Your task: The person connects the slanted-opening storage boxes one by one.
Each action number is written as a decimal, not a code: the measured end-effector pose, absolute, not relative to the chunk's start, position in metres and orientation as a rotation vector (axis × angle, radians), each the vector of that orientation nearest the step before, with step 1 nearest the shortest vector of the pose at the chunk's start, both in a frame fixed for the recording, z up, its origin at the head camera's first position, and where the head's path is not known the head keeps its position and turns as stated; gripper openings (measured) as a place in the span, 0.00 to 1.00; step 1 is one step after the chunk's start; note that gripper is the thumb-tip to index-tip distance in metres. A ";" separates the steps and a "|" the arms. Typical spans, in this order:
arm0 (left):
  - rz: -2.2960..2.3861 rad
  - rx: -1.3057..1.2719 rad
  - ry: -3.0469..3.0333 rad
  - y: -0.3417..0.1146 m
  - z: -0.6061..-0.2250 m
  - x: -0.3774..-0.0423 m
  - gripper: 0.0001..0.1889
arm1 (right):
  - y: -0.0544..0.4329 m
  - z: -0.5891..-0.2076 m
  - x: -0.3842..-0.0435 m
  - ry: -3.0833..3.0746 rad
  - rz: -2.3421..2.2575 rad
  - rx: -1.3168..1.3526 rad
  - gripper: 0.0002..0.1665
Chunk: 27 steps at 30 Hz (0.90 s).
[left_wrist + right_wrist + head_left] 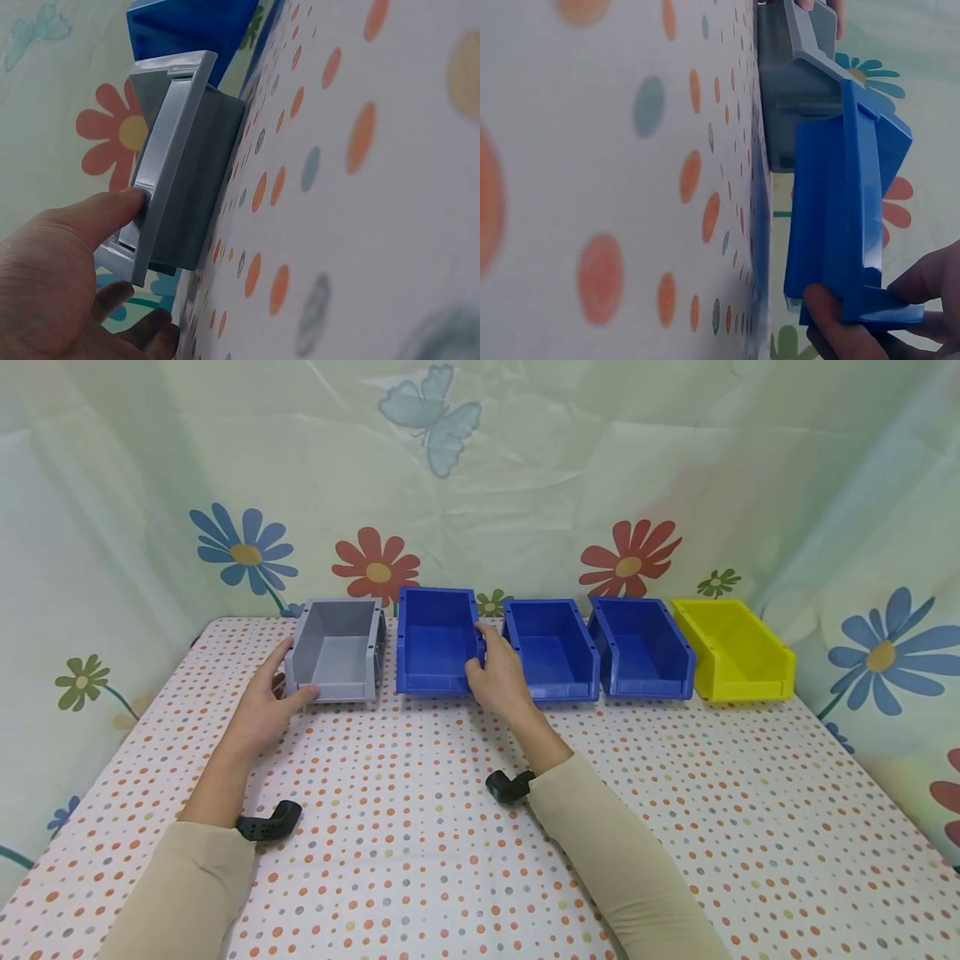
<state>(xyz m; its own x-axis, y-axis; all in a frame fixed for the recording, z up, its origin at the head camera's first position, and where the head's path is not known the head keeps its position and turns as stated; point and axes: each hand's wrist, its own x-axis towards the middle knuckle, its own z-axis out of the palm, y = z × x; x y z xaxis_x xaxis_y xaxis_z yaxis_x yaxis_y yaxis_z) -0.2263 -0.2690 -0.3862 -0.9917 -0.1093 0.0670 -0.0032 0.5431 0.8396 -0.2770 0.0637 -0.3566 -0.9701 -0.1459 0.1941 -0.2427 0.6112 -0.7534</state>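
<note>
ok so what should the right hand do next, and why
Probably lower the held blue bin onto the table beside the gray bin: the right hand grips its side, and the right wrist view shows a gap beneath it.

The grey bin [341, 692], open-topped with a low front lip, sits upright on the table, the left hand [262, 706] at its front left corner. Just beside it, a similarly shaped blue bin [435, 684] faces forward, gripped at its right side by the right hand [501, 677], apparently raised slightly off the tabletop.
</note>
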 end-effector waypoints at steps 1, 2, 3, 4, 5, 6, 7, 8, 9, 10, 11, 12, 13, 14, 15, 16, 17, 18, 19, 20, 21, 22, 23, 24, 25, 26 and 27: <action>-1.449 0.100 -2.660 -0.269 -0.386 -0.226 0.47 | 0.064 -0.357 -0.277 -2.703 1.312 0.327 0.38; -1.454 0.102 -2.659 -0.269 -0.386 -0.226 0.47 | 0.063 -0.357 -0.277 -2.689 1.326 0.326 0.38; -1.455 0.106 -2.659 -0.269 -0.387 -0.226 0.47 | 0.063 -0.357 -0.277 -2.675 1.344 0.325 0.38; -1.459 0.107 -2.658 -0.269 -0.387 -0.225 0.47 | 0.063 -0.357 -0.277 -2.661 1.361 0.324 0.38; -1.457 0.109 -2.658 -0.269 -0.387 -0.225 0.47 | 0.062 -0.357 -0.276 -2.649 1.381 0.319 0.38; -1.457 0.110 -2.658 -0.269 -0.387 -0.225 0.47 | 0.062 -0.357 -0.276 -2.639 1.402 0.316 0.38; -1.456 0.111 -2.659 -0.268 -0.388 -0.225 0.47 | 0.062 -0.357 -0.276 -2.631 1.423 0.315 0.38; -1.455 0.111 -2.659 -0.268 -0.388 -0.225 0.47 | 0.062 -0.357 -0.276 -2.625 1.443 0.311 0.38; -1.452 0.112 -2.660 -0.268 -0.388 -0.225 0.47 | 0.061 -0.357 -0.276 -2.620 1.465 0.305 0.38; -1.451 0.111 -2.660 -0.268 -0.388 -0.226 0.46 | 0.061 -0.357 -0.276 -2.614 1.487 0.298 0.38; -1.451 0.111 -2.660 -0.268 -0.389 -0.226 0.46 | 0.061 -0.357 -0.276 -2.609 1.507 0.292 0.38; -1.452 0.110 -2.661 -0.268 -0.389 -0.226 0.46 | 0.060 -0.357 -0.275 -2.602 1.528 0.289 0.38; -1.453 0.109 -2.661 -0.268 -0.389 -0.226 0.46 | 0.060 -0.357 -0.275 -2.595 1.546 0.283 0.38; -1.454 0.107 -2.661 -0.268 -0.389 -0.226 0.46 | 0.060 -0.356 -0.275 -2.589 1.561 0.278 0.38; -1.453 0.103 -2.662 -0.268 -0.389 -0.226 0.46 | 0.059 -0.356 -0.275 -2.582 1.580 0.277 0.37; -1.456 0.099 -2.662 -0.268 -0.389 -0.225 0.46 | 0.058 -0.356 -0.275 -2.576 1.592 0.277 0.37; -1.455 0.094 -2.661 -0.268 -0.389 -0.225 0.46 | 0.057 -0.356 -0.275 -2.571 1.604 0.277 0.37; -1.456 0.089 -2.660 -0.268 -0.388 -0.225 0.46 | 0.057 -0.355 -0.275 -2.565 1.617 0.276 0.37; -1.456 0.084 -2.659 -0.269 -0.388 -0.226 0.46 | 0.056 -0.355 -0.275 -2.559 1.629 0.275 0.37; -1.457 0.080 -2.658 -0.269 -0.387 -0.225 0.46 | 0.054 -0.355 -0.275 -2.553 1.640 0.276 0.36; -1.457 0.079 -2.657 -0.269 -0.386 -0.225 0.46 | 0.053 -0.354 -0.275 -2.552 1.643 0.277 0.36; -1.456 0.079 -2.657 -0.269 -0.385 -0.226 0.46 | 0.052 -0.354 -0.275 -2.552 1.644 0.278 0.36; -1.453 0.077 -2.658 -0.269 -0.385 -0.226 0.46 | 0.051 -0.354 -0.275 -2.552 1.645 0.278 0.36; -1.453 0.077 -2.659 -0.269 -0.384 -0.226 0.46 | 0.050 -0.354 -0.276 -2.555 1.647 0.280 0.36; -1.450 0.078 -2.660 -0.269 -0.384 -0.226 0.46 | 0.049 -0.355 -0.276 -2.556 1.647 0.280 0.36; -1.449 0.078 -2.661 -0.269 -0.384 -0.226 0.46 | 0.048 -0.355 -0.277 -2.559 1.646 0.282 0.35; -1.445 0.080 -2.664 -0.269 -0.384 -0.225 0.46 | 0.047 -0.356 -0.277 -2.562 1.644 0.282 0.35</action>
<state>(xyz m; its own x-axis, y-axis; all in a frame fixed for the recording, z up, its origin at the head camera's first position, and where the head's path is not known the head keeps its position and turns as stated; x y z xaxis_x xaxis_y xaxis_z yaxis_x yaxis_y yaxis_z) -0.2254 -0.2694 -0.3838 -0.9926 -0.0985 0.0717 0.0064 0.5455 0.8381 -0.2767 0.0474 -0.3557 -0.9795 -0.1090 0.1695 -0.1995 0.4057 -0.8920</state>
